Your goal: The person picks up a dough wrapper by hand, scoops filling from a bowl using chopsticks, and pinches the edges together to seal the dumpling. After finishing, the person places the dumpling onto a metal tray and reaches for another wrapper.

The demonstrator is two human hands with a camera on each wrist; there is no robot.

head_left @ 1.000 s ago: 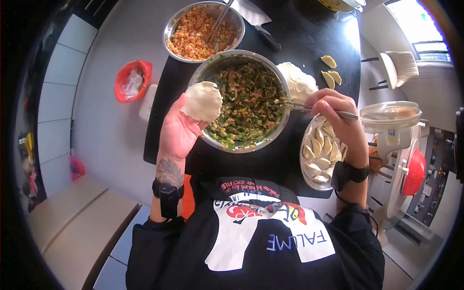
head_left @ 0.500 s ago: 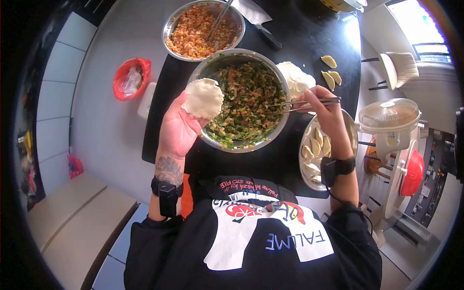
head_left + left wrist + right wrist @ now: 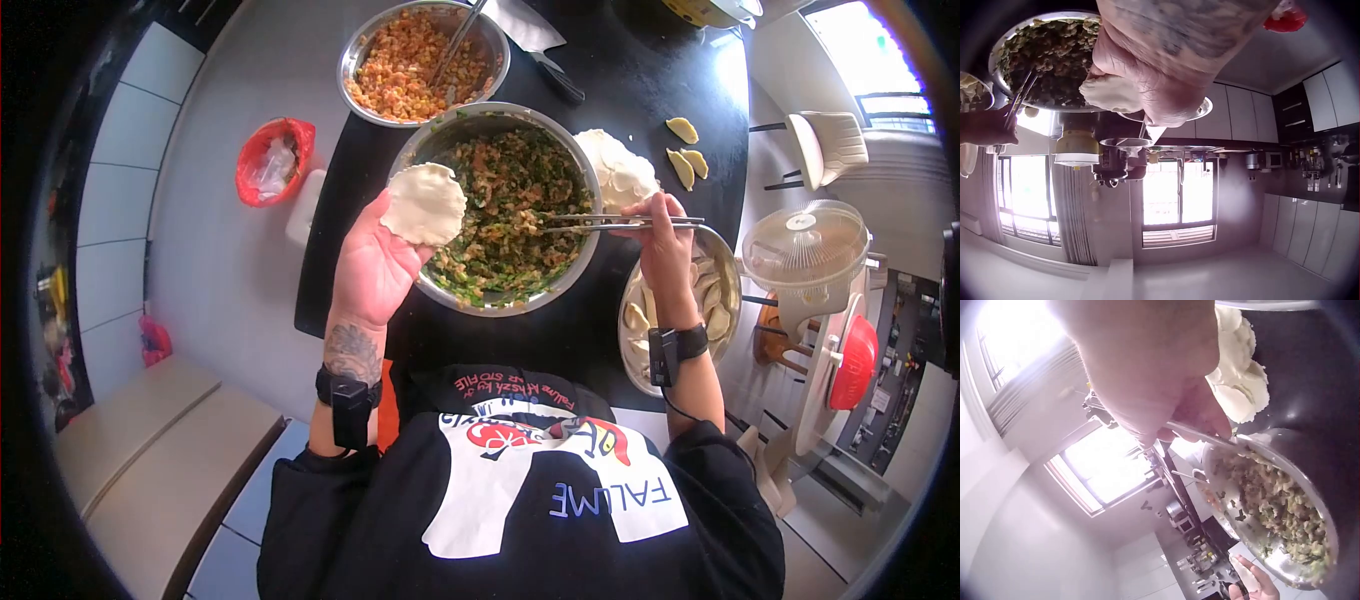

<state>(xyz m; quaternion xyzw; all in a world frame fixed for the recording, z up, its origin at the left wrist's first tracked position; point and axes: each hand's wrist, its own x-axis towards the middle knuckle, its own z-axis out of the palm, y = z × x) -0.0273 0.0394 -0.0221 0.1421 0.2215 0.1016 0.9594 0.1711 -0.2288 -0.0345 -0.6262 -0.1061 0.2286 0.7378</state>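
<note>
On my left hand [image 3: 375,270] lies a round, pale dumpling wrapper [image 3: 425,205]; the thumb is at its left edge and the fingers are mostly hidden beneath it. This wrapper [image 3: 1110,94] hangs out past the hand in the left wrist view. A pair of metal chopsticks [image 3: 585,217] is gripped in my right hand [image 3: 665,250]. Their tips are in the green and brown chopped filling [image 3: 500,260], inside a large steel bowl [image 3: 592,190]. To the right of this bowl sits a stack of wrappers [image 3: 610,165].
Below my right wrist, a metal plate [image 3: 733,300] bears several folded dumplings. Three dumplings [image 3: 682,130] lie at the table's right. A second bowl [image 3: 345,75] of orange filling and a cleaver [image 3: 535,40] are at the back. A red-lined bin [image 3: 262,195] stands left of the table.
My right hand has moved left from beyond the bowl's right rim, bringing the chopstick tips deeper into the filling. The left hand and wrapper have stayed nearly still.
</note>
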